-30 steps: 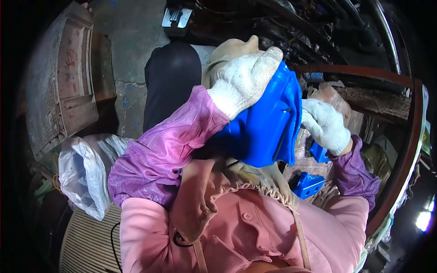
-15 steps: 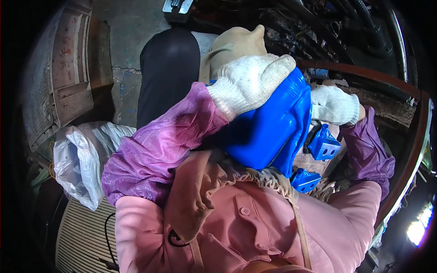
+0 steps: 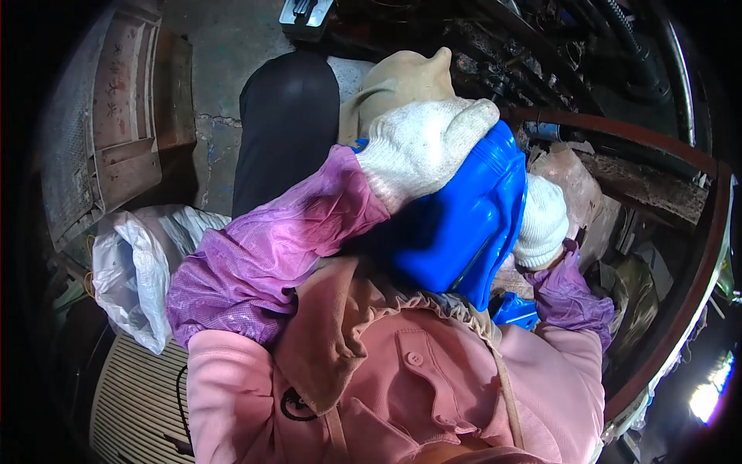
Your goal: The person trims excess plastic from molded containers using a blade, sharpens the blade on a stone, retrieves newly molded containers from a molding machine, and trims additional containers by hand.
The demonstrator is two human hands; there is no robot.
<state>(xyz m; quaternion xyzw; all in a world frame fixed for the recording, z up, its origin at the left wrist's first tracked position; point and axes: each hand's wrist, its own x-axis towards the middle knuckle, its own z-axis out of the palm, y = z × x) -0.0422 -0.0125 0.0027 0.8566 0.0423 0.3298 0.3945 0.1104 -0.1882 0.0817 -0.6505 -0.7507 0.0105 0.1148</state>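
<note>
A large glossy blue moulded plastic piece (image 3: pixel 464 224) lies across my lap, tilted up towards its far end. My left hand (image 3: pixel 425 147), in a white knit glove, is closed over its upper left edge, with the thumb along the top. Close against the piece's right side is my right hand (image 3: pixel 541 220), also gloved; its fingers are hidden behind the blue plastic, so their grip does not show. Below the right wrist, a smaller blue block (image 3: pixel 515 310) is partly visible by my body.
A rusty metal frame bar (image 3: pixel 618 130) curves round the right side. At the left are a white plastic sack (image 3: pixel 135 278), a ribbed tan surface (image 3: pixel 131 394) and a worn metal housing (image 3: pixel 120 116). Beige cloth (image 3: pixel 398 77) covers my right knee; dark machinery stands beyond.
My right hand has moved left and nearer my body, against the blue piece. One small two-holed blue block beside it no longer shows. My left hand has stayed nearly still.
</note>
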